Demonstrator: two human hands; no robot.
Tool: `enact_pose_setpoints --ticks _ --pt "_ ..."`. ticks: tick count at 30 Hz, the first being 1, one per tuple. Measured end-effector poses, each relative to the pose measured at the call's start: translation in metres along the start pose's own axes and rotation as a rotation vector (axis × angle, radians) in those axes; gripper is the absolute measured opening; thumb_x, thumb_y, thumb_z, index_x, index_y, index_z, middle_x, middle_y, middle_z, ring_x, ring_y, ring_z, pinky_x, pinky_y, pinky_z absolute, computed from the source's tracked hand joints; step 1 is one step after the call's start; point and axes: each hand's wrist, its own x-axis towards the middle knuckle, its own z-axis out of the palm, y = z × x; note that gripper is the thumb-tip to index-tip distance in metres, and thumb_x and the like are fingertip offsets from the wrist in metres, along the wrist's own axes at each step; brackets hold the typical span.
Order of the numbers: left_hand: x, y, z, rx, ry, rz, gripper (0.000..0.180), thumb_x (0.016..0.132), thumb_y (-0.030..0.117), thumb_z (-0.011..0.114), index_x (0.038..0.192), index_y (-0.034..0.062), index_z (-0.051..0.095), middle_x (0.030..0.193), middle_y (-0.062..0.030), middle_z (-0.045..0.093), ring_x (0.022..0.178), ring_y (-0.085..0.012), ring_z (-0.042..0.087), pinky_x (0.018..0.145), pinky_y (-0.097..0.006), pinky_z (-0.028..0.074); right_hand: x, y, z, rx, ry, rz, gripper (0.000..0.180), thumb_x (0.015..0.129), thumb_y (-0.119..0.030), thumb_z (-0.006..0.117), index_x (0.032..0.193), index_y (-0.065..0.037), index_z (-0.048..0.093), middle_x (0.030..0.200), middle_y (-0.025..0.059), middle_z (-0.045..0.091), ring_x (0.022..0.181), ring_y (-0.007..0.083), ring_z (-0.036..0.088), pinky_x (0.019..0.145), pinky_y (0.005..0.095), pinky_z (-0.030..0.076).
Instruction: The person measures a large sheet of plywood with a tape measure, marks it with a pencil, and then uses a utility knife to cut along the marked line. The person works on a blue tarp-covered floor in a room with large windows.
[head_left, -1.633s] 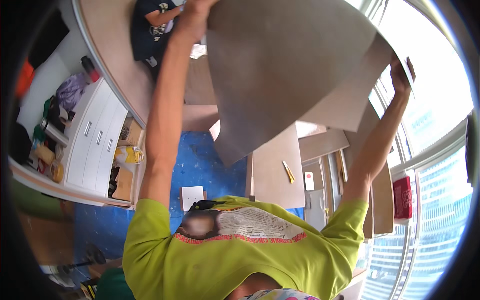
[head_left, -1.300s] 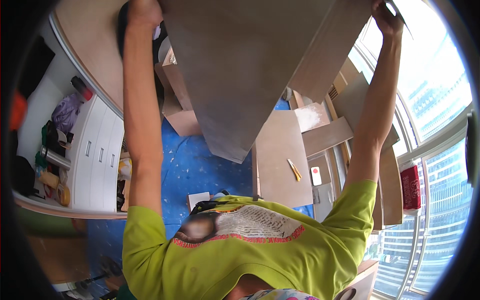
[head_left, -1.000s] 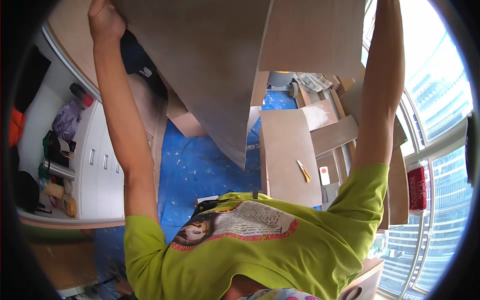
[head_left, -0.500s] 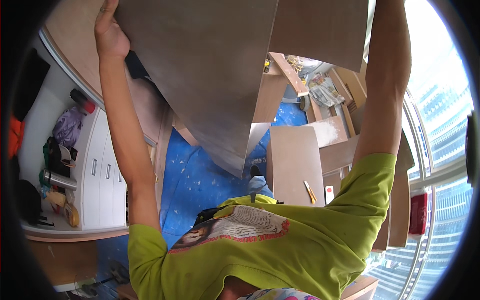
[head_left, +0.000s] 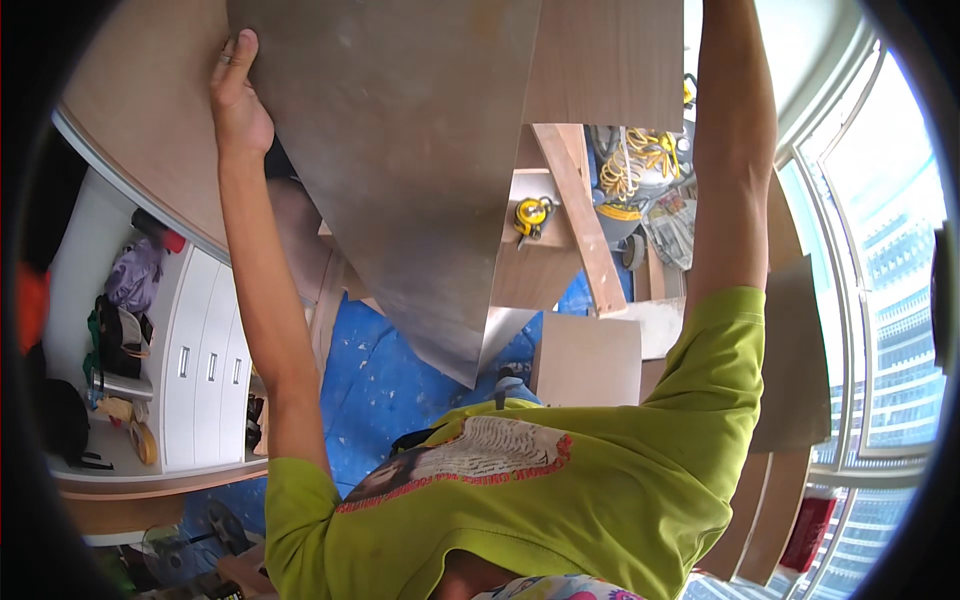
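A large brown wooden board (head_left: 400, 170) stands up in front of me, its lower corner narrowing down over the floor sheet. My left hand (head_left: 240, 105) is closed on the board's left edge, thumb along the near face and the other fingers hidden behind it. My right arm reaches up along the right side, past a lighter wood panel (head_left: 605, 70) that adjoins the large board. The right hand itself lies beyond the top of the picture. Whether the two panels are joined cannot be made out.
Blue sheeting (head_left: 370, 350) covers the floor. A yellow tape measure (head_left: 533, 217) lies on wood beyond the board, near a plank (head_left: 580, 220) and a coiled yellow cord (head_left: 625, 175). White cabinets (head_left: 200, 360) stand left; leaning boards (head_left: 790, 360) and windows are right.
The view has shifted, bringing the tape measure and cord into fuller sight. A cutter on the board near my body has gone out of sight. My left hand keeps its hold on the board.
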Motion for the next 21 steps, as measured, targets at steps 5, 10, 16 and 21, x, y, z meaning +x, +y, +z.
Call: enact_pose_setpoints --ticks 5,10,16,21 --pt "0.028 -0.032 0.014 0.069 0.003 -0.059 0.034 0.097 0.030 0.067 0.119 0.0030 0.064 0.119 -0.0053 0.065 0.115 -0.0167 0.057 0.102 -0.033 0.044 -0.014 0.057 -0.024 -0.006 0.137 0.038 0.032 0.093 -0.035 0.061 0.103 -0.005 0.066 0.099 0.0118 0.069 0.093 0.0251 0.065 0.085 0.0415 0.054" --pt "0.024 -0.056 0.013 0.115 -0.016 -0.156 0.034 0.097 0.030 0.067 0.119 0.0030 0.065 0.119 -0.0050 0.065 0.114 -0.0156 0.057 0.102 -0.032 0.043 -0.050 0.083 -0.029 -0.084 0.206 0.127 0.042 0.089 -0.041 0.066 0.106 -0.003 0.065 0.097 0.0130 0.070 0.090 0.0286 0.067 0.081 0.0430 0.055" --pt "-0.036 -0.111 0.017 0.135 -0.046 -0.354 0.028 0.097 0.024 0.067 0.117 0.0034 0.067 0.113 -0.0037 0.067 0.107 -0.0123 0.059 0.099 -0.028 0.043 -0.122 0.105 -0.135 -0.053 0.289 0.230 0.041 0.092 -0.035 0.063 0.113 0.001 0.063 0.105 0.0164 0.069 0.094 0.0293 0.068 0.083 0.0411 0.057" --pt "-0.085 -0.141 -0.009 0.123 -0.092 -0.466 0.021 0.098 0.020 0.066 0.112 0.0056 0.068 0.108 0.0003 0.068 0.103 -0.0083 0.058 0.097 -0.027 0.042 -0.211 0.136 -0.184 0.010 0.347 0.349 0.042 0.094 -0.029 0.062 0.119 0.004 0.061 0.112 0.0192 0.069 0.098 0.0298 0.069 0.084 0.0395 0.058"
